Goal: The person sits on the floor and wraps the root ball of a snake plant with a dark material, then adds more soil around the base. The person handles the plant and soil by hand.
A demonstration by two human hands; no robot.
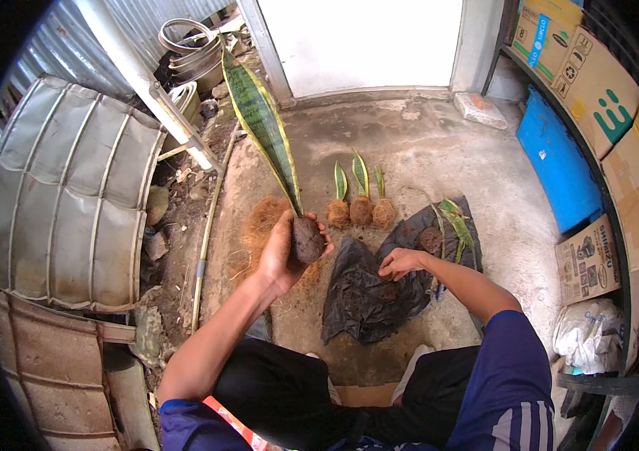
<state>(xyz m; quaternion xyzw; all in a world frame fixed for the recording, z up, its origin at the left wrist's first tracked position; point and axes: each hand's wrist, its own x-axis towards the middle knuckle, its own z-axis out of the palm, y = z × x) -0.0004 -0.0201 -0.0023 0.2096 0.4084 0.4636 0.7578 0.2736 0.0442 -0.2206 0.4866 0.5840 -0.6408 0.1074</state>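
Note:
My left hand [280,248] grips the dark, rounded soil ball [308,241] at the base of a snake plant leaf [263,118]. The tall leaf, green with yellow edges, leans up and to the left. Over a crumpled black plastic sheet [353,299] my right hand [402,263] has its fingers curled down at loose dark soil [388,290]; whether they hold any is unclear. Another brown soil lump [430,240] lies on the sheet beyond that hand. Beside it is a drooping variegated leaf [454,220].
Three small snake plants with fibre-wrapped root balls [361,211] stand in a row on the concrete floor [409,152]. Loose coconut fibre [263,222] lies behind my left hand. A bamboo pole [209,237] runs along the left. Cardboard boxes [595,84] line a rack at right.

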